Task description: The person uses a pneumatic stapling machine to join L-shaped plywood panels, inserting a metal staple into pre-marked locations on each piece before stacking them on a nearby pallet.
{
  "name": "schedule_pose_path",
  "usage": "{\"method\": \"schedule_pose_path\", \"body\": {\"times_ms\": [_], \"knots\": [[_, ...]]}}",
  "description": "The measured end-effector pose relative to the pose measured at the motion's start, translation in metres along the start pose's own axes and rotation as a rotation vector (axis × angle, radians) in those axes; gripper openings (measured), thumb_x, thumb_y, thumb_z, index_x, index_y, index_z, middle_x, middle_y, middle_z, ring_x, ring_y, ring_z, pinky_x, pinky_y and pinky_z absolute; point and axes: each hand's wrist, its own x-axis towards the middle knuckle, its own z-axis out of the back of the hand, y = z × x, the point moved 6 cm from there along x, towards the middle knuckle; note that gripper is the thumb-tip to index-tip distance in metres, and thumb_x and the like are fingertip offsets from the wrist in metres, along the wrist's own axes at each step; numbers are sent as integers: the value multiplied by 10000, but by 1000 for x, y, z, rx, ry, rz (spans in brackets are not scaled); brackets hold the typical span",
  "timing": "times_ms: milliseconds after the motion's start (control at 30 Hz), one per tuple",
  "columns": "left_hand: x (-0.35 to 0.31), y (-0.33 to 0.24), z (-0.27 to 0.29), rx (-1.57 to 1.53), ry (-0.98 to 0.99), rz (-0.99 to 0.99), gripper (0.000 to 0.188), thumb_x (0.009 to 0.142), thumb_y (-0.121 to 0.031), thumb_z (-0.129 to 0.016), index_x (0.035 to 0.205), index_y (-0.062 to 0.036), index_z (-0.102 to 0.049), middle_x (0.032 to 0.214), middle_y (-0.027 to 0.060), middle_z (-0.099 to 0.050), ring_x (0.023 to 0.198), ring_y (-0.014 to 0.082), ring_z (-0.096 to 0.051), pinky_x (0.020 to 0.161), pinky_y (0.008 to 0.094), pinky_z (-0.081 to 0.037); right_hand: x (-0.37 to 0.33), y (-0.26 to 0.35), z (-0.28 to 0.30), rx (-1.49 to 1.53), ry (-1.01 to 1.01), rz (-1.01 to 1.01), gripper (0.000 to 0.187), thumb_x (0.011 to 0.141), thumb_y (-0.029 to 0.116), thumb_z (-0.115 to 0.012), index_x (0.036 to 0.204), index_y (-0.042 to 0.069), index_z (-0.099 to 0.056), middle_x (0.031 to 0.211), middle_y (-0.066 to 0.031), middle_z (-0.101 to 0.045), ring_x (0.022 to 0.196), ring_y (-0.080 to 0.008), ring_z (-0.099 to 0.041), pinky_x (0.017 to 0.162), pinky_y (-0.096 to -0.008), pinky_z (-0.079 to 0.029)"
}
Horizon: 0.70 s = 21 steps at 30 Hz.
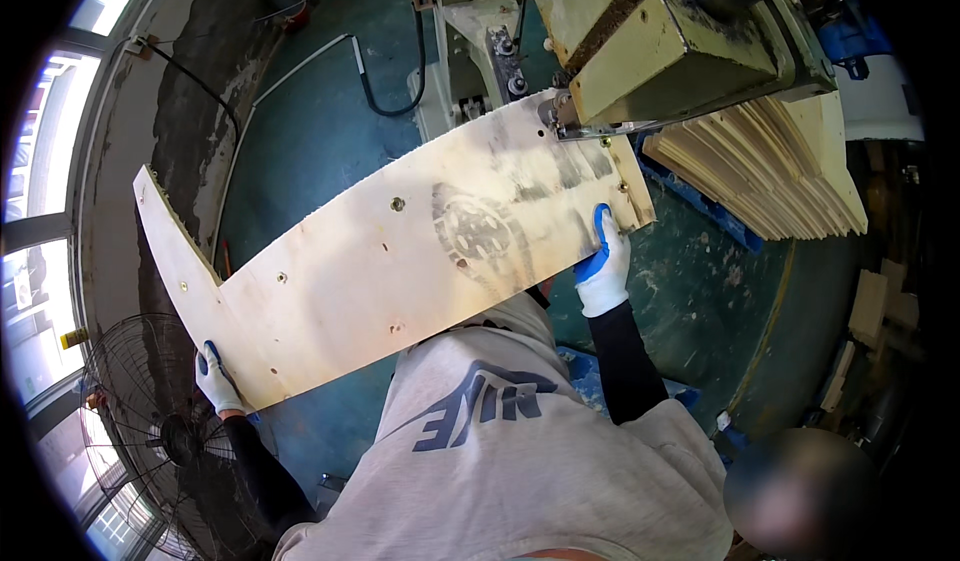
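I hold a large L-shaped plywood panel (pixel 350 271) between both hands, in front of my body. It carries several metal inserts, a dark round smudge and a few small holes. Gripping its lower left corner, my left hand (pixel 216 379) wears a white and blue work glove. My right hand (pixel 606 266), gloved alike, has its thumb on top near the panel's right end; the other fingers are hidden beneath. The panel's far right part lies under the head of a pale green machine (pixel 670 61), close to its metal tool (pixel 560 116).
To the right, a stack of cut plywood pieces (pixel 760 166) rests on a blue pallet (pixel 700 201). A wire-guarded fan (pixel 180 441) stands at lower left by the windows. A black cable (pixel 400 111) bends beside the machine. Wood offcuts (pixel 868 308) lie far right.
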Motion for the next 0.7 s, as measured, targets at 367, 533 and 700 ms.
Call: {"method": "schedule_pose_path", "body": {"times_ms": [367, 533, 700], "knots": [[18, 3, -19, 30, 89, 53, 349, 1027, -323, -640, 1086, 15, -702, 909, -42, -642, 772, 57, -504, 694, 224, -427, 3, 11, -6, -96, 55, 115, 456, 1028, 220, -577, 1441, 43, -504, 1365, -70, -603, 1252, -205, -589, 1066, -394, -482], [17, 12, -16, 27, 116, 89, 361, 1028, -332, -637, 1095, 17, -698, 934, -33, -652, 806, 66, -528, 732, 234, -447, -2, 15, -11, -118, 52, 115, 468, 1029, 222, -577, 1453, 44, -491, 1381, -67, -594, 1257, -203, -588, 1062, -393, -487], [20, 24, -26, 17, 128, 73, 393, 1034, -352, -622, 1154, 19, -673, 1018, 6, -674, 879, 94, -566, 803, 258, -473, 1, 13, -1, -108, 1, 47, 481, 1011, 192, -601, 1457, 62, -479, 1379, -76, -589, 1254, -212, -591, 1036, -400, -506]]}}
